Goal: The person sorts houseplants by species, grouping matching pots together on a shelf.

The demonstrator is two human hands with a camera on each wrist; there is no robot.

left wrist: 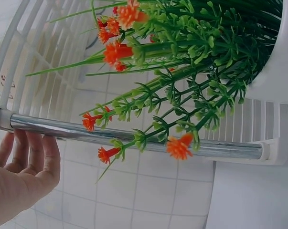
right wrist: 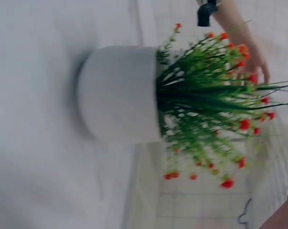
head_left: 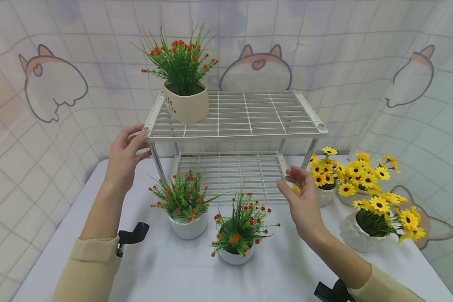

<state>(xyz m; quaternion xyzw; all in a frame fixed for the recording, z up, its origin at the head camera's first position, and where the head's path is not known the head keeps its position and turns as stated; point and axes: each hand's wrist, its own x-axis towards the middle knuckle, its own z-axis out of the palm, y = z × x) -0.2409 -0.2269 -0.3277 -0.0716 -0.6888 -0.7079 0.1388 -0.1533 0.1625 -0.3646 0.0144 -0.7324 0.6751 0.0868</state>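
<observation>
- The white tabletop [head_left: 287, 268] carries a two-tier white rack [head_left: 245, 113] at 12 o'clock; one red-flowered pot [head_left: 186, 105] already stands on its top tier.
- Two more red-flowered pots [head_left: 188, 218] [head_left: 236, 247] wait at 6 o'clock, sunflower pots [head_left: 366, 235] at 3 o'clock.
- Left hand [head_left: 125, 156], fingers relaxed, touches the rack's corner at 10 o'clock; right hand [head_left: 303, 201], fingers loose, holds nothing.
- Judged: mid-shelving; next calls for gripping a waiting pot.

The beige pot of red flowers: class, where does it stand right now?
In the head view, the beige pot stands on the white rack's top shelf, at its left end, just beyond the left hand.
</observation>
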